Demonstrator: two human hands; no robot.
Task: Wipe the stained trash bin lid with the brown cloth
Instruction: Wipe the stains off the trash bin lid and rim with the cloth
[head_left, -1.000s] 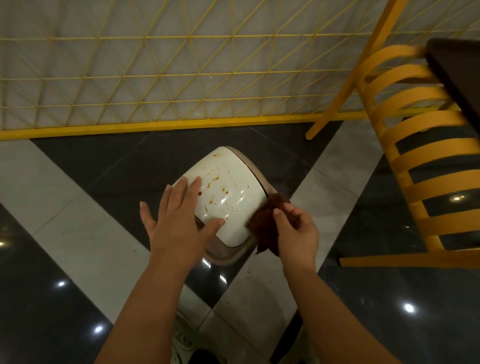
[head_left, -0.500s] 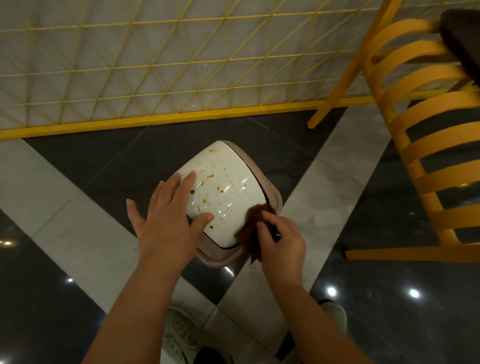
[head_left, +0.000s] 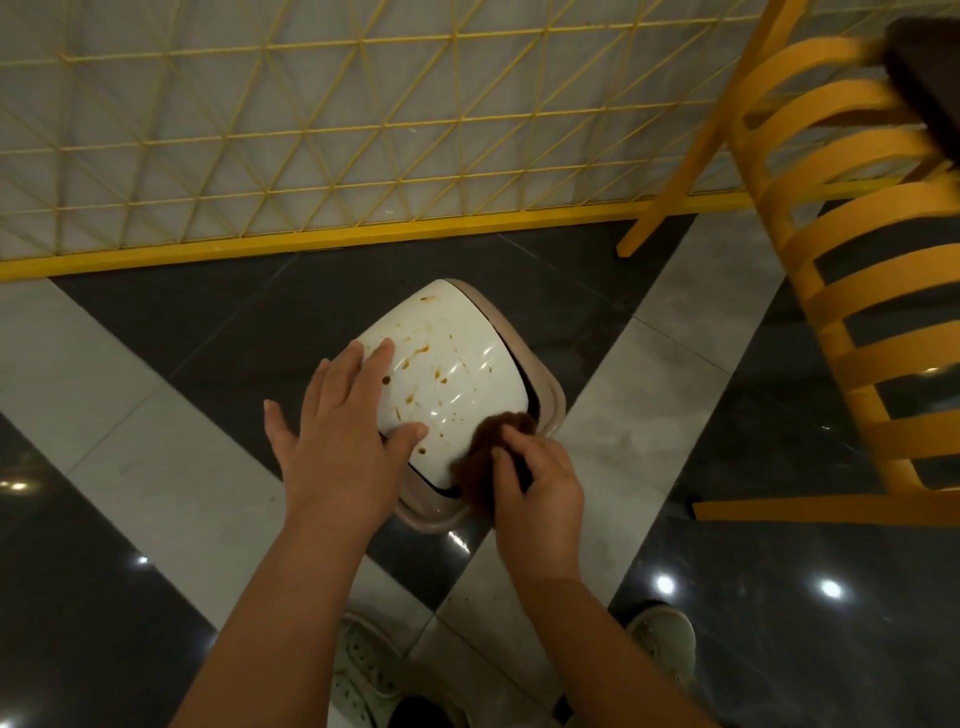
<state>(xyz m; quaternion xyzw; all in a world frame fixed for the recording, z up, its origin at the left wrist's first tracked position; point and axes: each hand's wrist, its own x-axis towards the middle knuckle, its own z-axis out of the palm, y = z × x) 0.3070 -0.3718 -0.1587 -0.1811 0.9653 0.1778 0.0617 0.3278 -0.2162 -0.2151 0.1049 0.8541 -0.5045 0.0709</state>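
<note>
The white domed trash bin lid (head_left: 452, 364) sits in its beige rim on the floor, spotted with brown stains. My left hand (head_left: 343, 441) lies flat on the lid's near left side, fingers spread, thumb across its lower edge. My right hand (head_left: 540, 488) grips the bunched brown cloth (head_left: 488, 452), which presses on the lid's near right corner and overlaps the rim.
A yellow slatted chair (head_left: 857, 312) stands close on the right, one leg (head_left: 701, 130) angled toward the wall. A yellow wire-grid fence (head_left: 311, 130) with a yellow base rail runs behind the bin. My two shoes (head_left: 374, 675) show at the bottom.
My right hand has carried the cloth from beside the bin's right edge onto the lid's near right corner. My left hand has stayed pressed on the lid.
</note>
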